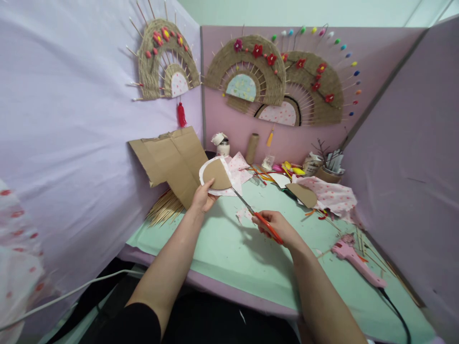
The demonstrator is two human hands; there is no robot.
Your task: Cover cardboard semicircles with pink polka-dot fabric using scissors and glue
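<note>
My left hand [202, 197] holds up a brown cardboard half-disc [216, 174] backed by white floral fabric [211, 184], pinched at its lower edge. My right hand [274, 228] grips red-handled scissors [267, 226]; their metal blades reach up-left to the fabric's lower right edge. Both hands hover over the mint green table mat [229, 248]. A small fabric scrap [244, 216] lies under the scissors.
A large folded cardboard sheet [172, 160] leans at the left wall above a bundle of bamboo skewers [165, 210]. A pink glue gun [356, 263] lies at right. Floral fabric with another cardboard half-disc [303, 194], twine spool [252, 148], and clutter fill the back. Woven fans hang on the walls.
</note>
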